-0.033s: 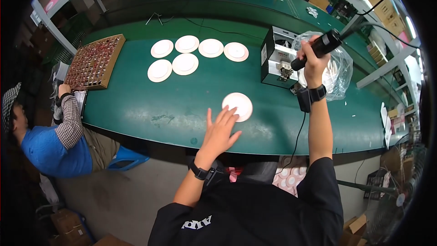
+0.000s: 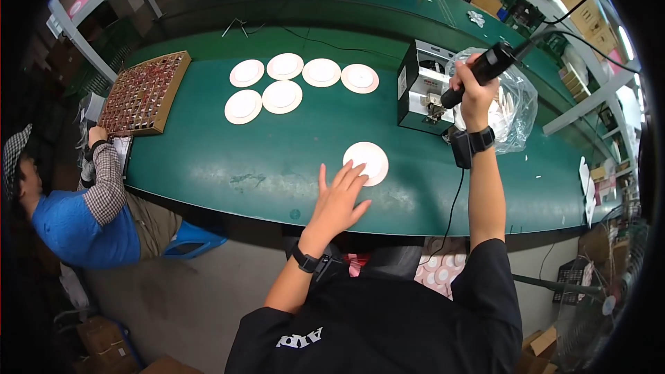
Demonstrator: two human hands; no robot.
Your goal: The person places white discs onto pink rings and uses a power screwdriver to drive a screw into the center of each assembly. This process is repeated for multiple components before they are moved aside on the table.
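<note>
A round disc, white with a pale pink rim, lies on the green table. My left hand is open, its fingertips resting on the disc's lower left part and hiding some of it. Raised at the right, my right hand is closed around a black corded electric screwdriver. The screwdriver's lower end is beside the front of a black and silver box-shaped machine. Several similar discs lie flat in two rows farther back on the left.
A clear plastic bag with white pieces sits right of the machine. At the left stands a shallow cardboard box of small reddish parts, beside a seated person in blue. A black cable hangs near my right forearm.
The disc under my left fingers has shifted slightly to the right, and my left hand has moved with it. My right hand and the screwdriver have moved slightly left.
</note>
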